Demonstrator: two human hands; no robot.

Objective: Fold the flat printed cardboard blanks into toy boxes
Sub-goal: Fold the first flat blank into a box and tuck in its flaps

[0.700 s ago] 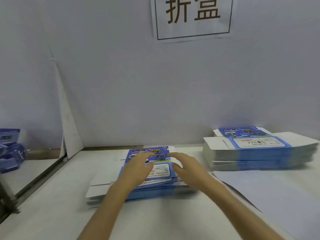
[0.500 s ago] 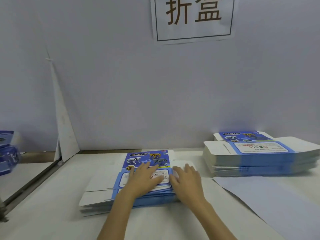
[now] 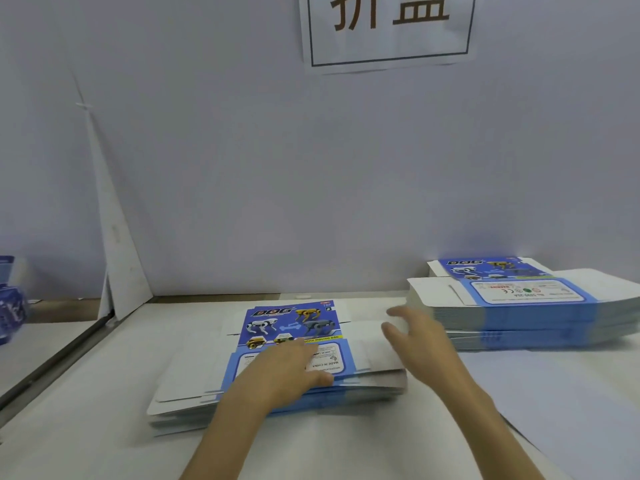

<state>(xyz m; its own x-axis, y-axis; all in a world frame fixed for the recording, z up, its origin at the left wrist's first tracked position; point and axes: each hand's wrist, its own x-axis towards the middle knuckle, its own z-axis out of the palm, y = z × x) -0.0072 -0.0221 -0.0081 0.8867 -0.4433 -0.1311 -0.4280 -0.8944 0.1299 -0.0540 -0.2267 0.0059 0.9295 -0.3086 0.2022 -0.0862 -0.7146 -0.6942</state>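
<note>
A low stack of flat blue-and-white printed blanks (image 3: 291, 323), showing toy dogs and the word DOG, lies on the white table in front of me. My left hand (image 3: 287, 368) rests flat on the top blank's label panel, thumb at its near edge. My right hand (image 3: 415, 337) hovers over the white flap at the stack's right end, fingers spread and relaxed, slightly blurred. It holds nothing that I can see.
A taller stack of the same blanks (image 3: 519, 306) sits at the right against the wall. A loose white sheet (image 3: 571, 410) covers the table at the near right. Blue folded boxes (image 3: 10, 306) stand at the far left beyond a table gap.
My right hand has slid from the label panel out to the right flap of the stack. The left hand stays pressed on the top blank. The camera has tilted down a little.
</note>
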